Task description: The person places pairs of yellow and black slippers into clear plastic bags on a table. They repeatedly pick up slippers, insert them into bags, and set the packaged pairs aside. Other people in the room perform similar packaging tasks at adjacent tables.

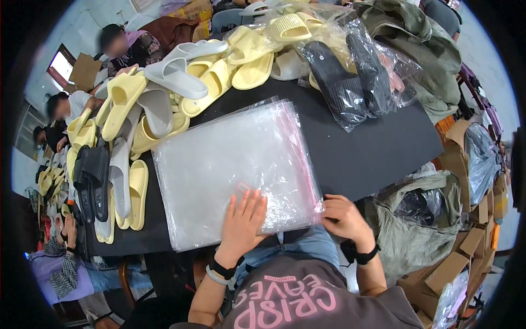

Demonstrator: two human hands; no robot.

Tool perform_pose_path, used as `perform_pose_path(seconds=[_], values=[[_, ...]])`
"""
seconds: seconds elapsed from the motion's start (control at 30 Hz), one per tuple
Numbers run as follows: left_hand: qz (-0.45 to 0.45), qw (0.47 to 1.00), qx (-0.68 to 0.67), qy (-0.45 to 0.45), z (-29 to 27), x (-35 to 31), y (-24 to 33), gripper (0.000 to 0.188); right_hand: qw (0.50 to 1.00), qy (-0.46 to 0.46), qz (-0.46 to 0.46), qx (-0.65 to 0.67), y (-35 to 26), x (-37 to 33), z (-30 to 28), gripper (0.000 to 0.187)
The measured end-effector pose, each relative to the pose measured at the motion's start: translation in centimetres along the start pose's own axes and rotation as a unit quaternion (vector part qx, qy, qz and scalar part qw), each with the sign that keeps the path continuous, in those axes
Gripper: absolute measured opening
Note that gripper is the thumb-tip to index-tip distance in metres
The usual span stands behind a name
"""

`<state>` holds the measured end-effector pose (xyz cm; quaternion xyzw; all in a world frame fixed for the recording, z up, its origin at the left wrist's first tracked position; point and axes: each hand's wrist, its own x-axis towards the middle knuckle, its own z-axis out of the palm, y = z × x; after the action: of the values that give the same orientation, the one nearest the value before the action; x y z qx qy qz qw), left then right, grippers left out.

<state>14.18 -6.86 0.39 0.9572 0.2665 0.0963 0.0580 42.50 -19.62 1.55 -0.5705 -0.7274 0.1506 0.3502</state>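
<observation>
A stack of clear plastic bags with a pink-edged strip along its right side lies on the black table in front of me. My left hand rests flat on the stack's near edge, fingers stretched out. At the near right corner, my right hand has its fingers curled in a pinch on the bags' pink edge. How many layers it grips cannot be made out. Beyond the stack, a pair of black slippers lies in clear bags.
Yellow slippers and grey slippers are heaped along the table's far and left sides, with black slippers at the left. An open woven sack and cardboard boxes stand to the right. Other people sit at the left.
</observation>
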Motion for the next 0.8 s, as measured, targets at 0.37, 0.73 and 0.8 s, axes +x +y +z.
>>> perform_pose_path(seconds=[0.37, 0.73, 0.8], values=[[-0.018, 1.000, -0.004, -0.005, -0.5, 0.3, 0.4, 0.088, 0.964, -0.125, -0.043, -0.231, -2.6, 6.0, 3.4, 0.066], [-0.017, 1.000, 0.007, 0.005, -0.5, -0.5, 0.1, 0.094, 0.964, -0.210, -0.019, -0.165, -1.0, 14.6, -8.9, 0.057], [-0.012, 1.000, 0.005, 0.018, -0.2, -0.7, 0.0, 0.094, 0.954, -0.001, -0.010, -0.298, 2.2, 16.0, -12.3, 0.053]])
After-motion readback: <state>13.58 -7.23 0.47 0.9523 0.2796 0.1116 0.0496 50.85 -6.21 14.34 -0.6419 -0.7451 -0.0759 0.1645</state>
